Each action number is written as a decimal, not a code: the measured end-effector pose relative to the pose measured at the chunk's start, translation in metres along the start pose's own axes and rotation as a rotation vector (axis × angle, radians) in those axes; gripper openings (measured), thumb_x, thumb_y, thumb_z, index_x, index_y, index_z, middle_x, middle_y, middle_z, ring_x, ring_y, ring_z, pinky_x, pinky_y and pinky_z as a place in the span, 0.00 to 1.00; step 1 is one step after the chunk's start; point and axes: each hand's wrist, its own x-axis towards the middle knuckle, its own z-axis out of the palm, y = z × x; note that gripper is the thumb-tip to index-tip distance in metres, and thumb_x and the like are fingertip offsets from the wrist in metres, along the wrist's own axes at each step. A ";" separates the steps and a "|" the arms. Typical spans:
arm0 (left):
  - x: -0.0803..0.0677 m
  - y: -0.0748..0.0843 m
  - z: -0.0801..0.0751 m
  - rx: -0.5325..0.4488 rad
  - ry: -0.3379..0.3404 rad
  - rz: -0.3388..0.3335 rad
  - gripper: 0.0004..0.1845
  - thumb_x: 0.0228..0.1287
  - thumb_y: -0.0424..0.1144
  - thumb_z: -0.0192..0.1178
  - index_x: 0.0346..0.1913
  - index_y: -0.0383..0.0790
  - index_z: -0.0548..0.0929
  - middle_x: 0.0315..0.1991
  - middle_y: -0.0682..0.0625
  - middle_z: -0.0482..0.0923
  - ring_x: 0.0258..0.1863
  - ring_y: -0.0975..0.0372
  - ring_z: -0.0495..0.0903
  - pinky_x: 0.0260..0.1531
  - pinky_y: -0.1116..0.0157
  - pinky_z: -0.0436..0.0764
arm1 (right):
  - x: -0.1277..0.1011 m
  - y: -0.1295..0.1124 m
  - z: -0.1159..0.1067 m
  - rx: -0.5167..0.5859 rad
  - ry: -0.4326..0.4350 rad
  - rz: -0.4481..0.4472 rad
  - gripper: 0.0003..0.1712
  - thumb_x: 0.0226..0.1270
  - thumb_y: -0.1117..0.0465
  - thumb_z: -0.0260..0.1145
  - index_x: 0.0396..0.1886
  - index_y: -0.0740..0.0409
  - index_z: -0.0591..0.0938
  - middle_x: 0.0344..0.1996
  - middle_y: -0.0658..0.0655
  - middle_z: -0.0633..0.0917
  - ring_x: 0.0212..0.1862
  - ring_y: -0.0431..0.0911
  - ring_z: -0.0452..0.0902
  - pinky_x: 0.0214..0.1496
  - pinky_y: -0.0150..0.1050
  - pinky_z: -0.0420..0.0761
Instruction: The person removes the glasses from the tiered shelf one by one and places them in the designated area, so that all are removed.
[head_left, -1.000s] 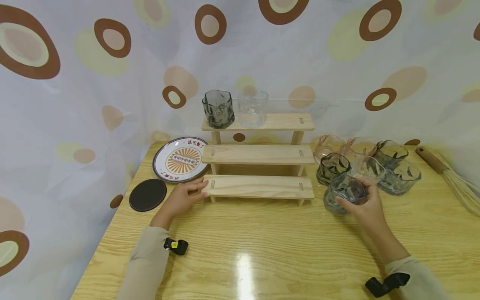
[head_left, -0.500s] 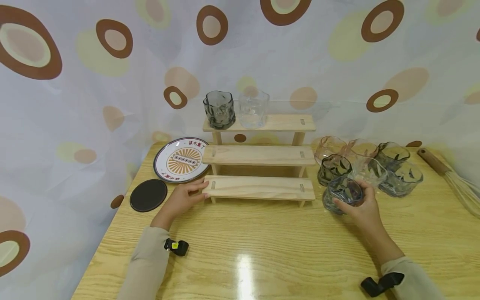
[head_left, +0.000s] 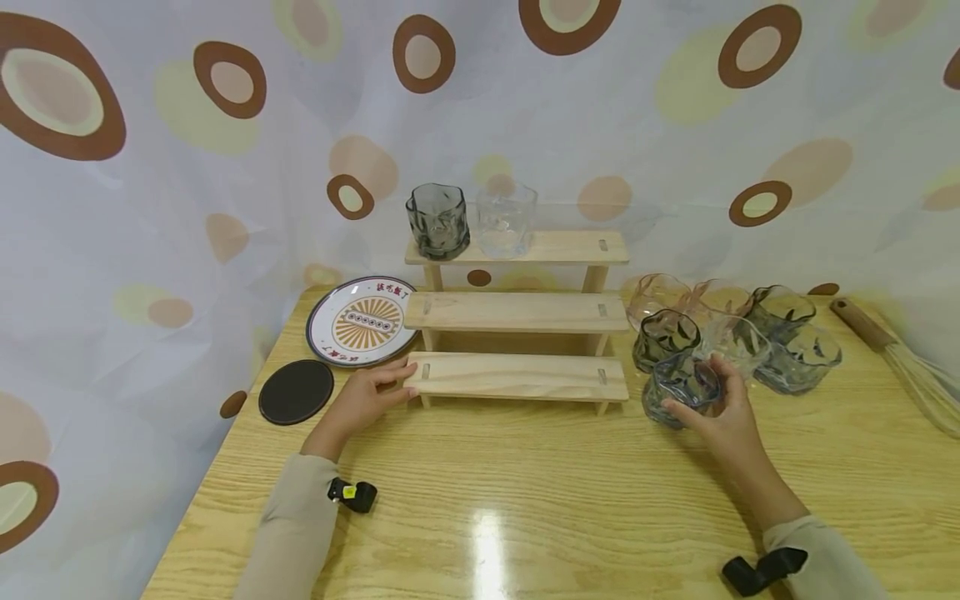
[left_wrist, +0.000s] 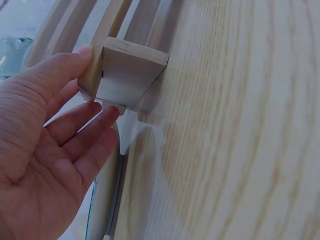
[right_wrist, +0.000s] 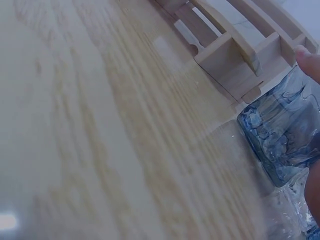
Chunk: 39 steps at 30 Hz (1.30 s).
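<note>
My right hand (head_left: 723, 417) holds a bluish wavy drinking glass (head_left: 678, 392) between thumb and fingers, to the right of a three-tier wooden display stand (head_left: 517, 375). In the right wrist view the same glass (right_wrist: 282, 130) appears close to the tabletop; whether its base touches is unclear. My left hand (head_left: 363, 404) pinches the left end of the stand's lowest board, as the left wrist view shows with the thumb on the board (left_wrist: 100, 55). On the top tier stand a smoky grey glass (head_left: 438, 223) and a clear glass (head_left: 506, 225).
Behind the held glass cluster several more glasses: a dark one (head_left: 663, 342), pink ones (head_left: 658, 296) and a bluish one (head_left: 798, 362). A whisk (head_left: 892, 350) lies far right. Left of the stand are a patterned plate (head_left: 326, 329) and a black round coaster (head_left: 296, 392).
The right hand has shifted slightly left with the bluish glass. My left hand stays on the stand's lowest board.
</note>
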 end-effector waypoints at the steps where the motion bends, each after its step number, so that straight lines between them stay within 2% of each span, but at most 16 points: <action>1: 0.000 0.000 0.000 -0.001 0.001 0.001 0.26 0.61 0.38 0.64 0.62 0.36 0.75 0.67 0.40 0.63 0.65 0.50 0.65 0.60 0.58 0.72 | 0.000 0.000 -0.001 -0.001 0.003 -0.007 0.50 0.64 0.68 0.65 0.75 0.60 0.42 0.70 0.66 0.49 0.72 0.48 0.46 0.65 0.17 0.57; 3: -0.001 -0.001 0.000 -0.006 0.003 -0.004 0.26 0.61 0.38 0.64 0.62 0.36 0.75 0.67 0.41 0.63 0.65 0.50 0.64 0.60 0.58 0.72 | 0.001 -0.002 -0.003 -0.023 0.019 -0.023 0.50 0.63 0.68 0.65 0.75 0.61 0.43 0.70 0.64 0.52 0.72 0.48 0.46 0.69 0.20 0.52; 7: -0.001 -0.002 0.001 -0.012 0.001 -0.021 0.26 0.61 0.39 0.65 0.62 0.37 0.75 0.67 0.42 0.63 0.66 0.51 0.64 0.60 0.59 0.72 | 0.003 -0.006 -0.007 -0.017 0.051 -0.094 0.48 0.61 0.73 0.65 0.73 0.61 0.48 0.64 0.56 0.59 0.68 0.42 0.52 0.72 0.26 0.50; 12: -0.002 -0.001 0.000 -0.016 0.003 -0.016 0.26 0.61 0.39 0.65 0.62 0.37 0.75 0.67 0.42 0.63 0.65 0.51 0.65 0.60 0.59 0.72 | 0.010 -0.019 -0.012 0.018 0.053 -0.167 0.48 0.59 0.77 0.64 0.74 0.58 0.49 0.61 0.46 0.61 0.68 0.40 0.54 0.74 0.28 0.48; 19: -0.001 -0.003 0.001 -0.007 0.000 -0.022 0.26 0.61 0.39 0.65 0.62 0.37 0.75 0.67 0.42 0.64 0.65 0.52 0.65 0.61 0.59 0.71 | 0.028 -0.043 -0.011 0.167 0.007 -0.251 0.47 0.58 0.80 0.63 0.73 0.61 0.51 0.62 0.50 0.62 0.68 0.43 0.54 0.74 0.31 0.48; 31: 0.002 -0.007 0.001 -0.002 0.018 -0.010 0.25 0.60 0.38 0.65 0.61 0.38 0.76 0.67 0.43 0.64 0.65 0.52 0.66 0.60 0.60 0.72 | 0.073 -0.095 0.017 0.287 -0.072 -0.304 0.45 0.61 0.78 0.61 0.73 0.63 0.49 0.63 0.55 0.61 0.70 0.48 0.51 0.75 0.34 0.49; 35: 0.002 -0.005 0.000 -0.004 0.012 -0.007 0.25 0.61 0.38 0.65 0.61 0.38 0.76 0.67 0.43 0.64 0.64 0.52 0.66 0.60 0.60 0.72 | 0.092 -0.113 0.033 0.277 -0.093 -0.340 0.45 0.60 0.78 0.61 0.73 0.64 0.49 0.64 0.59 0.60 0.70 0.51 0.51 0.75 0.35 0.48; 39: 0.002 -0.004 0.000 -0.013 0.010 -0.008 0.25 0.61 0.38 0.65 0.61 0.38 0.76 0.68 0.43 0.63 0.64 0.52 0.67 0.60 0.60 0.72 | 0.111 -0.129 0.052 0.247 -0.114 -0.336 0.45 0.61 0.74 0.64 0.73 0.64 0.49 0.65 0.64 0.58 0.71 0.52 0.51 0.75 0.36 0.49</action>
